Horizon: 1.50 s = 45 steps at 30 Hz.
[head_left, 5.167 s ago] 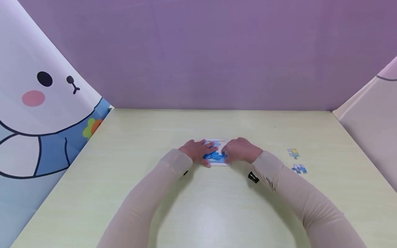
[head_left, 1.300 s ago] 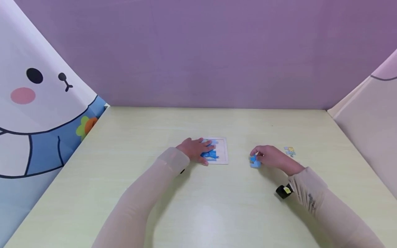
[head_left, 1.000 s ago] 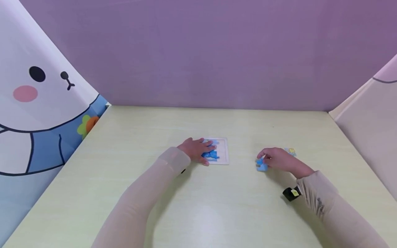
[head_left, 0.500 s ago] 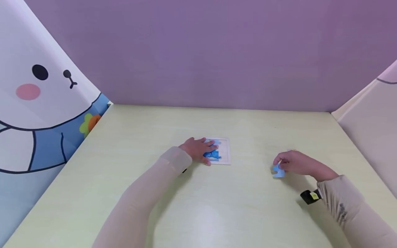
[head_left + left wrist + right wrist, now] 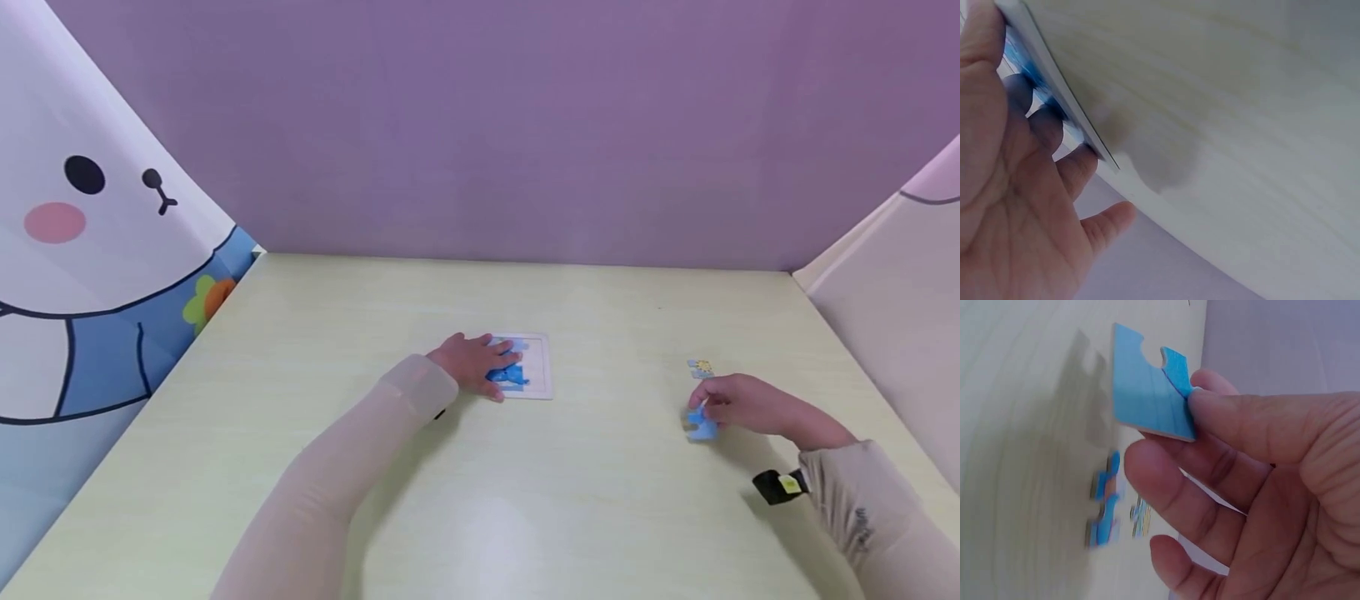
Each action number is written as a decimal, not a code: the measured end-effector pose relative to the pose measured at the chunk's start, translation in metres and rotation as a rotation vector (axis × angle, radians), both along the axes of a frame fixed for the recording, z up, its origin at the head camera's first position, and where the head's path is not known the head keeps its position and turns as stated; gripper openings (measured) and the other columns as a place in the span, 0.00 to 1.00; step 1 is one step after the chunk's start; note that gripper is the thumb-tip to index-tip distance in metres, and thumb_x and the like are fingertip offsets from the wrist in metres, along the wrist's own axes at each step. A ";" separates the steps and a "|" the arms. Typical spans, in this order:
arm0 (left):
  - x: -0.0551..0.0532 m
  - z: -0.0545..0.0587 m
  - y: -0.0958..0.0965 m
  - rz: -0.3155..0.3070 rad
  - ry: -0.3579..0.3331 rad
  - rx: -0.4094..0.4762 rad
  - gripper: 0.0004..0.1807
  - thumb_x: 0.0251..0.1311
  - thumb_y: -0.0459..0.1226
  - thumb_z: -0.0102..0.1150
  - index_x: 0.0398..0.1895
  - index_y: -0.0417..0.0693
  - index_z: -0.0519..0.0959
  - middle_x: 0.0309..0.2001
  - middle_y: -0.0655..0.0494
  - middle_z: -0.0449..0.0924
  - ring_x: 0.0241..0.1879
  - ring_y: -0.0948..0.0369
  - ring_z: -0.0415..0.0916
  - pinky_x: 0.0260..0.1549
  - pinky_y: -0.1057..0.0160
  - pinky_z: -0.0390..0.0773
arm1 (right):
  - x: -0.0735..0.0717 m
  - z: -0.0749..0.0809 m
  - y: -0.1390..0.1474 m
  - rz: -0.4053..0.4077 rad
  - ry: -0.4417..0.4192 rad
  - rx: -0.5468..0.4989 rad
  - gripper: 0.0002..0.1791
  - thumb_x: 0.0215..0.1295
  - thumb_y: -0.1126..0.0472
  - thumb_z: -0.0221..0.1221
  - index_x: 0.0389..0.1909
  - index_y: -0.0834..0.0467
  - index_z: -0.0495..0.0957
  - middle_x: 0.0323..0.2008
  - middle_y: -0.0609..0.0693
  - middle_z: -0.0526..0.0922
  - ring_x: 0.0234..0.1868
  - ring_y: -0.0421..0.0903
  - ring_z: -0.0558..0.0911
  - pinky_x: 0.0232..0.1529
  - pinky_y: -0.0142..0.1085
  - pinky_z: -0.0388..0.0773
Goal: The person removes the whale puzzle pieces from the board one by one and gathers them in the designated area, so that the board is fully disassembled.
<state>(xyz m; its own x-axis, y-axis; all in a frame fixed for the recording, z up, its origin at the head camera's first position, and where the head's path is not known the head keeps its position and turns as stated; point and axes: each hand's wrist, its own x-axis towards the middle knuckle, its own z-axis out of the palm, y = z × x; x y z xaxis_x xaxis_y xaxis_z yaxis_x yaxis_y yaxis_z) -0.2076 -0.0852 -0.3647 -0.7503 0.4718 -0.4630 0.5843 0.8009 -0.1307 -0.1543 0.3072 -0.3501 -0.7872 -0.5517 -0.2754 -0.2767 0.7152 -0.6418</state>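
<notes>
My left hand [image 5: 476, 364] rests on a white-framed puzzle board [image 5: 547, 367] with its fingers spread. Blue animal artwork shows between those fingers, and the board's right part is bare white. In the left wrist view, the fingertips reach over the edge of the board [image 5: 1063, 94]. Off to the right, my right hand [image 5: 753, 408] pinches a blue puzzle piece [image 5: 1141, 387] between thumb and fingers, holding it tilted above the table. Beyond that hand lies a puzzle piece with a yellow flower [image 5: 701, 367]. A second loose blue piece [image 5: 1107, 506] appears in the right wrist view; the hand hides it from the head view.
The pale wooden table [image 5: 480, 483] extends around both hands. A purple backdrop [image 5: 525, 133] stands along its far edge. Printed cloth panels [image 5: 97, 267] rise at the left and right sides.
My right hand has left the board and travelled right and toward me with the blue piece pinched. Bare white now shows at the board's right. My left hand has stayed on the board.
</notes>
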 end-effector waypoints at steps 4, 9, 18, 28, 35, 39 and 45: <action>0.000 0.002 -0.001 0.003 -0.003 0.002 0.44 0.61 0.64 0.49 0.76 0.71 0.43 0.76 0.67 0.38 0.74 0.57 0.41 0.64 0.50 0.60 | 0.003 0.001 0.012 -0.011 0.014 0.013 0.07 0.64 0.72 0.52 0.39 0.68 0.77 0.26 0.44 0.75 0.26 0.36 0.71 0.28 0.32 0.71; -0.001 0.004 -0.003 0.018 -0.013 0.007 0.44 0.61 0.63 0.49 0.76 0.71 0.43 0.76 0.67 0.37 0.74 0.58 0.40 0.64 0.50 0.59 | 0.006 0.001 0.020 -0.033 0.028 0.029 0.07 0.64 0.72 0.52 0.39 0.67 0.77 0.24 0.43 0.74 0.25 0.35 0.71 0.27 0.32 0.70; 0.000 0.004 -0.005 0.020 -0.011 -0.003 0.44 0.60 0.64 0.49 0.76 0.72 0.43 0.76 0.68 0.37 0.74 0.58 0.40 0.63 0.52 0.61 | 0.013 -0.004 0.029 -0.031 0.006 0.004 0.07 0.64 0.73 0.52 0.38 0.66 0.77 0.31 0.44 0.78 0.27 0.35 0.73 0.28 0.33 0.73; -0.001 0.003 -0.006 0.020 -0.007 -0.009 0.43 0.61 0.64 0.48 0.76 0.71 0.43 0.76 0.68 0.37 0.74 0.59 0.40 0.64 0.50 0.59 | 0.012 -0.012 0.028 -0.012 -0.012 -0.027 0.07 0.64 0.74 0.51 0.38 0.68 0.77 0.28 0.42 0.77 0.27 0.33 0.72 0.29 0.32 0.73; 0.001 0.002 -0.005 0.007 0.000 -0.019 0.43 0.61 0.64 0.48 0.76 0.72 0.44 0.76 0.68 0.39 0.74 0.58 0.42 0.62 0.54 0.62 | 0.010 -0.017 0.027 -0.013 0.007 0.024 0.07 0.61 0.74 0.55 0.36 0.67 0.81 0.33 0.48 0.82 0.28 0.31 0.69 0.28 0.30 0.69; 0.003 0.003 -0.003 0.010 0.003 -0.020 0.43 0.61 0.64 0.48 0.76 0.72 0.44 0.76 0.68 0.39 0.74 0.59 0.43 0.62 0.53 0.61 | 0.007 -0.020 0.026 -0.010 0.023 0.073 0.06 0.59 0.73 0.58 0.34 0.67 0.82 0.33 0.51 0.83 0.28 0.30 0.67 0.28 0.30 0.67; 0.001 0.001 0.001 0.009 0.009 -0.029 0.43 0.62 0.64 0.47 0.76 0.72 0.43 0.76 0.69 0.38 0.74 0.60 0.41 0.63 0.52 0.60 | 0.004 -0.022 0.028 0.025 0.048 0.096 0.05 0.57 0.72 0.59 0.33 0.68 0.82 0.29 0.47 0.83 0.27 0.29 0.68 0.29 0.29 0.70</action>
